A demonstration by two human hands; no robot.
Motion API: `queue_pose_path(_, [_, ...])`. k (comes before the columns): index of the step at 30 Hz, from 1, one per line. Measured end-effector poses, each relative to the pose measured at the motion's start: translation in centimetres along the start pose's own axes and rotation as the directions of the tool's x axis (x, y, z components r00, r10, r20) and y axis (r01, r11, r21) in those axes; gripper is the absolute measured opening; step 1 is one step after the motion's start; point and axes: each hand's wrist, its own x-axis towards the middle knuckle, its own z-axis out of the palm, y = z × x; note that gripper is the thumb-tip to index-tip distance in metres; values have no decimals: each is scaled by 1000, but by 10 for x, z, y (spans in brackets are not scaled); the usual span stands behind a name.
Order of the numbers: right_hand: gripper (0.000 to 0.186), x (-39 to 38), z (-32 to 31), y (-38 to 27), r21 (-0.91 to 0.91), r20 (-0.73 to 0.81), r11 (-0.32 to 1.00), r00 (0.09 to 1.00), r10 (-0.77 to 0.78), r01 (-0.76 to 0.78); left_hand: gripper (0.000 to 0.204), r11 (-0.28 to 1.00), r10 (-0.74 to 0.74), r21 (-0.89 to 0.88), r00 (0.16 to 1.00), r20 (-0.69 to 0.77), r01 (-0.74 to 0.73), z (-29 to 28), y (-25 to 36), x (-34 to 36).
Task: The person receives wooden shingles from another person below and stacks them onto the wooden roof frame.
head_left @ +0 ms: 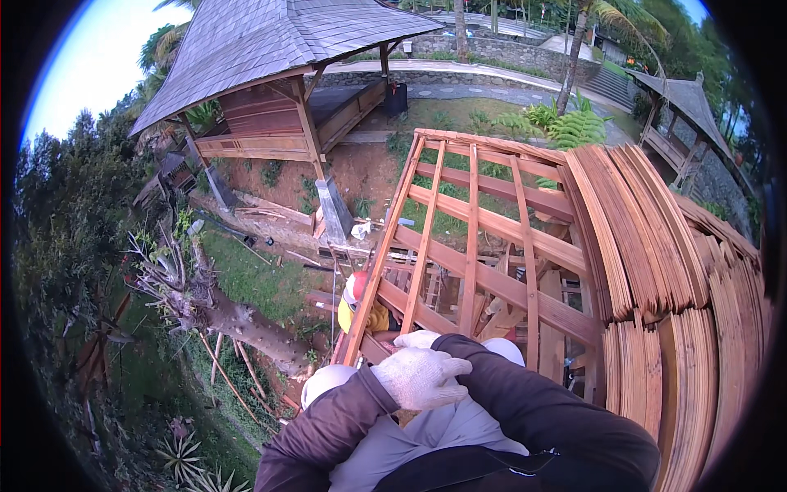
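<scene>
The right sleeve (525,385), dark and long, runs from the lower right toward the upper left, its cuff end pointing at the wooden frame (473,238). That cuff lies just beside the fingers of the left hand (420,380), which point right across the wrist, partly bent and slightly apart; whether they have hold of the cloth cannot be told. The right hand (416,339) reaches left beyond the left one, near the frame's lower end; its fingers are mostly hidden, so their opening and any hold cannot be told. Both hands wear one pale glove each. On the frame, three slender inner battens run lengthwise away from the person, over at least four broader crossing beams. Wooden shingles (635,230) overlap along its right side. One co-worker (370,318) in a yellow shirt is below the left edge; two roofed pavilions, one left (270,49) and one right (680,102), stand beyond.
</scene>
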Motion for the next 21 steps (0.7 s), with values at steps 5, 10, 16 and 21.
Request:
queue_pose_path(5, [40,-17,12,-45,-202,48,979,999,-14,23,63,999,-38,-5,999,-16,37,3,-4,-15])
queue_pose_path(10, [40,-36,8,-61,-298,9,955,1000,-9,12,56,1000,-17,-4,999,-41,17,3,-2,-13])
queue_pose_path(16, [44,-38,9,-74,-449,60,893,998,1,26,51,1000,-6,18,998,-64,7,3,-2,-17])
queue_pose_path(21, [40,-35,4,-51,-404,-18,913,997,-76,62,51,1000,-1,7,1000,-23,1,-5,5,-10])
